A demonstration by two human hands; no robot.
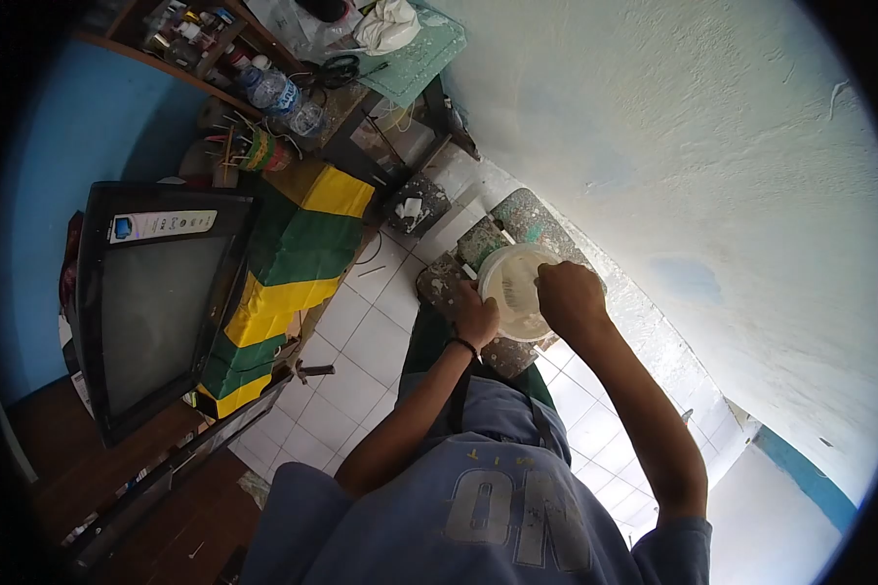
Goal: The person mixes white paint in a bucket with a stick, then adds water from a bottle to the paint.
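Observation:
A round white plastic tub (pixel 493 268) holds a pale cream-coloured mix with a darker streaked patch in it. At its near left side my left hand (pixel 477 318) is closed on the tub's wall, a dark band round the wrist. My right hand (pixel 569 296) is a closed fist over the tub's right rim; what it grips is hidden under the fingers. Below and around the tub lie paint-spattered dark boards (pixel 537 216).
A rough whitewashed wall (pixel 673 175) rises close on the right. To the left stands a television (pixel 161 312) beside a green and yellow cloth (pixel 307 234). Behind are a water bottle (pixel 278 96), scissors (pixel 339 70) and a shelf of small bottles (pixel 190 44). White floor tiles (pixel 356 346) show below.

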